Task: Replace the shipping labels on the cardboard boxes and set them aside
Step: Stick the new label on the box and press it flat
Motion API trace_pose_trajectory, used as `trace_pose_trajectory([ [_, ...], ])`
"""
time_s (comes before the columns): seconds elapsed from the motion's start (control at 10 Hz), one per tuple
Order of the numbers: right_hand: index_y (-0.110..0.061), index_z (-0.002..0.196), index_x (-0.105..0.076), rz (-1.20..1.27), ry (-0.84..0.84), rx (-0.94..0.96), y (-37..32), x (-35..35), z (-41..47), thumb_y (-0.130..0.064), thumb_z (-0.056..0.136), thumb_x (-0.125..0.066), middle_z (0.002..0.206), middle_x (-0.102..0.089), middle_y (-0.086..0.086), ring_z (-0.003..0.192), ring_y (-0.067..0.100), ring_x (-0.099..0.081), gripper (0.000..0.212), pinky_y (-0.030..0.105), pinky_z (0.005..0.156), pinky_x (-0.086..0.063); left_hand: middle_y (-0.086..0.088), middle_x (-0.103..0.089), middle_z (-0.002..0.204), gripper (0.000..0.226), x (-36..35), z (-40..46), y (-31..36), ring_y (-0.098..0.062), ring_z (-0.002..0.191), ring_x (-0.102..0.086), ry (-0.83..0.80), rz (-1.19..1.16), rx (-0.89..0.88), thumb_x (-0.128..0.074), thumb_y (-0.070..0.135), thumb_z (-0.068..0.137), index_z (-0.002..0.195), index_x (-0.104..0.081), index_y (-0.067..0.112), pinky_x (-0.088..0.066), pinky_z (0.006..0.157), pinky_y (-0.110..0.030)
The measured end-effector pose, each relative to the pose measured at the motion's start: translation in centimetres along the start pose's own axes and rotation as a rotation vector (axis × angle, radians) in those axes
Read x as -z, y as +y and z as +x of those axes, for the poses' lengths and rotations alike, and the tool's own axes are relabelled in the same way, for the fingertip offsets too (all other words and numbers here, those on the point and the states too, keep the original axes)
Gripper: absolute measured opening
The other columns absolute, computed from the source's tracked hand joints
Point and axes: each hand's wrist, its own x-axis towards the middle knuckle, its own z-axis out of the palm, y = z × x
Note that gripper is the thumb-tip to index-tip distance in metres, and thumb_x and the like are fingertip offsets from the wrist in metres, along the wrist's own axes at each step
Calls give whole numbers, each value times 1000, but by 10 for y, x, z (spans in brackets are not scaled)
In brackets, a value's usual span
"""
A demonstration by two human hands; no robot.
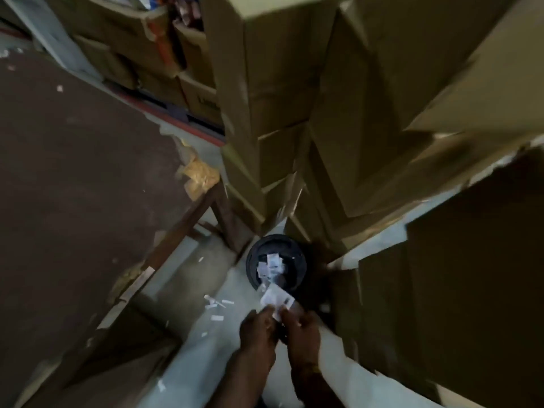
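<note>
My left hand (pixel 259 326) and right hand (pixel 300 322) together pinch a thin white paper label (pixel 276 298), blurred, just above the round black bin (pixel 253 266) of white scraps, stacked brown cardboard boxes (pixel 279 98) rising beyond.

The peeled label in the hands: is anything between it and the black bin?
Nothing visible. Both the left hand and the right hand pinch the label just short of the bin. The bin's mouth is open, with only paper scraps inside. Stacked boxes stand behind the bin.
</note>
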Motion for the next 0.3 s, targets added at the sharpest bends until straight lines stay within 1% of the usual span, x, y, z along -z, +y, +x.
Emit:
trace_pose_trajectory([
  [0.1, -17, 74, -73, -1, 11, -146, 53, -21, 67, -42, 80, -75, 72, -74, 4, 76, 33, -73, 25, 43, 70, -60, -23, -71, 90, 7, 6, 78, -26, -33, 78, -68, -11, 32, 57, -60, 1, 92, 95, -67, 1, -51, 67, -34],
  [0.2, -17, 78, -71, 6, 60, -161, 75, -42, 131, -24, 88, -75, 78, -75, 8, 73, 31, -73, 12, 38, 64, -54, -30, -71, 93, 12, 4, 174, -48, -36, 80, -68, 4, 56, 36, -62, -4, 89, 98, -68, -3, -50, 70, -41],
  [0.3, -9, 88, -71, 45, 54, -157, 106, -66, 212, -18, 91, -70, 85, -75, 10, 72, 23, -69, 9, 33, 62, -52, -30, -69, 81, 21, -5, 265, -59, -33, 69, -66, 36, 118, -45, -70, 0, 79, 99, -67, -7, -52, 63, -38],
])
